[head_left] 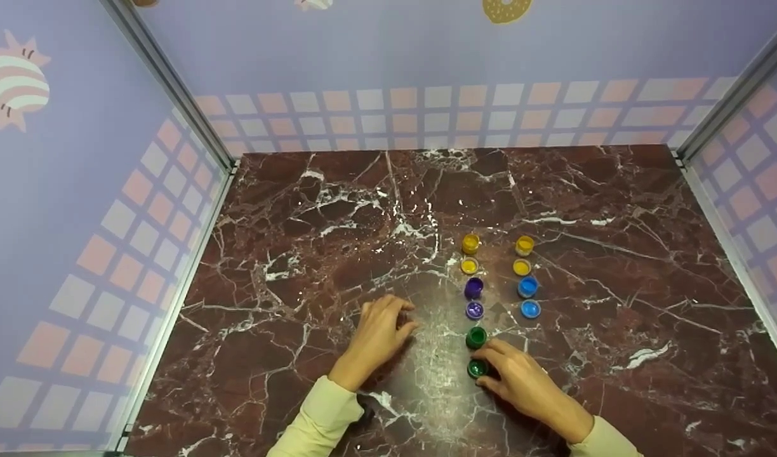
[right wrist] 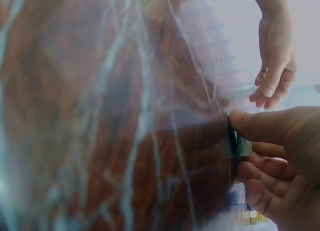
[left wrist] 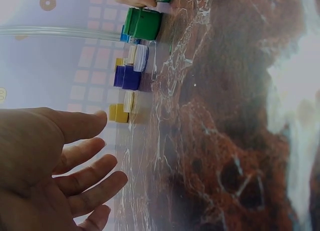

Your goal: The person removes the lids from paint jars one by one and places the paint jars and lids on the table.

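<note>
My right hand (head_left: 522, 384) pinches the rim of a green paint-jar lid (head_left: 477, 368) between thumb and fingers, down at the table surface. The lid lies with its paint-smeared inside up. Just beyond it stands an uncapped green paint jar (head_left: 476, 337), close to my right fingertips. In the right wrist view the lid (right wrist: 233, 136) appears edge-on between thumb and fingers. My left hand (head_left: 379, 333) hovers left of the jars and holds nothing. Its fingers look relaxed and spread in the left wrist view, where the green jar (left wrist: 145, 23) stands beyond them.
Beyond the green jar stand an open purple jar (head_left: 473, 287) with its lid (head_left: 475, 310), and a yellow jar (head_left: 470, 244) with its lid (head_left: 469, 265). A second column holds another yellow jar (head_left: 524, 245) and a blue jar (head_left: 528, 287), each with a lid. Patterned panels enclose the marbled table (head_left: 299, 254).
</note>
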A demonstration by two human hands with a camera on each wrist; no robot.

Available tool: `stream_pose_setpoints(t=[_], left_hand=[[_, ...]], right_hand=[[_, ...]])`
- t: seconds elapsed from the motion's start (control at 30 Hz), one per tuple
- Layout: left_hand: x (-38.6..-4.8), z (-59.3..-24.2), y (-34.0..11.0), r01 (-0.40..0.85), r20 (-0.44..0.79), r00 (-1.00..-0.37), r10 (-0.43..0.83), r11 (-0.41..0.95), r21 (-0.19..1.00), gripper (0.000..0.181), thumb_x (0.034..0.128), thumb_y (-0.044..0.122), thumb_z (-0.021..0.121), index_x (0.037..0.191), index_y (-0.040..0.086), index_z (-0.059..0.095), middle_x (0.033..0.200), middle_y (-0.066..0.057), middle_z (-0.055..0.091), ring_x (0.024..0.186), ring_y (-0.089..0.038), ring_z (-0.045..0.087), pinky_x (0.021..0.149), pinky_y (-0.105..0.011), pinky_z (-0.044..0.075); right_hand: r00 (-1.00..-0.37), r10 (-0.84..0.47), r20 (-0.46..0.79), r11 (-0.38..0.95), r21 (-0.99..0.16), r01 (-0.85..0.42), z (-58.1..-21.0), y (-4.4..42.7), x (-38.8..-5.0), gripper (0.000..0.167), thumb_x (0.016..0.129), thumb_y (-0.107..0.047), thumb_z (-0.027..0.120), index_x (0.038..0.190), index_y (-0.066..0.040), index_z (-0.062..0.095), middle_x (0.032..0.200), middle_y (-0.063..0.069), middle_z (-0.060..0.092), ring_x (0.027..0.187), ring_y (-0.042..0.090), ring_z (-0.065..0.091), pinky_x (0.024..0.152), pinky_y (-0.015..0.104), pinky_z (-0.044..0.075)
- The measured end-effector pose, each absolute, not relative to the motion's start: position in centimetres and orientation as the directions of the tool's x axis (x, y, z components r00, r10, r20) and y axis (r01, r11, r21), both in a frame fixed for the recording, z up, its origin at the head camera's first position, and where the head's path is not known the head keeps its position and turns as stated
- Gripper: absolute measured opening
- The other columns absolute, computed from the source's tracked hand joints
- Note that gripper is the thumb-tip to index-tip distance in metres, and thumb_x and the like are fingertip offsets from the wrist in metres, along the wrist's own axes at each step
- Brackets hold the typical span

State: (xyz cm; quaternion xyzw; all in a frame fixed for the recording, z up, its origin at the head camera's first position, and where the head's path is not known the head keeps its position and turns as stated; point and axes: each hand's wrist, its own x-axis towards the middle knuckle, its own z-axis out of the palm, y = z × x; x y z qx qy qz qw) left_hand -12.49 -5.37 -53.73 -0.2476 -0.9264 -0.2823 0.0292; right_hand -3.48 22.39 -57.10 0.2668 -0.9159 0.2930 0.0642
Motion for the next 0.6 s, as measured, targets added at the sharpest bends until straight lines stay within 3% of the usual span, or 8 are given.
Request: stream_pose_setpoints(t=[0.4, 0.6], left_hand=[[-12.5, -53.6, -5.9, 0.475, 0.213, -0.877, 0.431, 0.71, 0.52, 0.028, 0.09, 0.022, 0.08, 0.113, 0.007, 0.071, 0.109, -0.005, 0.069, 0.1, -0.024, 0.065, 0.094, -0.044, 0.04], [-12.4, -53.6, -6.5, 0.477, 0.234, -0.877, 0.419, 0.703, 0.527, 0.03, 0.0884, 0.021, 0.081, 0.112, 0.006, 0.071, 0.107, -0.006, 0.069, 0.098, -0.024, 0.065, 0.091, -0.044, 0.041]], right_hand=[[-0.838, -0.434, 0.331, 0.627, -0.557, -0.545, -57.3, 22.4, -3.3, 0.04, 0.076, -0.014, 0.092, 0.109, -0.007, 0.07, 0.108, 0.004, 0.068, 0.094, 0.015, 0.068, 0.079, 0.038, 0.058], [-0.855, -0.362, 0.371, 0.639, -0.57, -0.517, -57.0, 22.7, -3.0, 0.031, 0.082, -0.024, 0.087, 0.105, -0.008, 0.073, 0.095, -0.003, 0.067, 0.078, 0.007, 0.063, 0.067, 0.029, 0.055]])
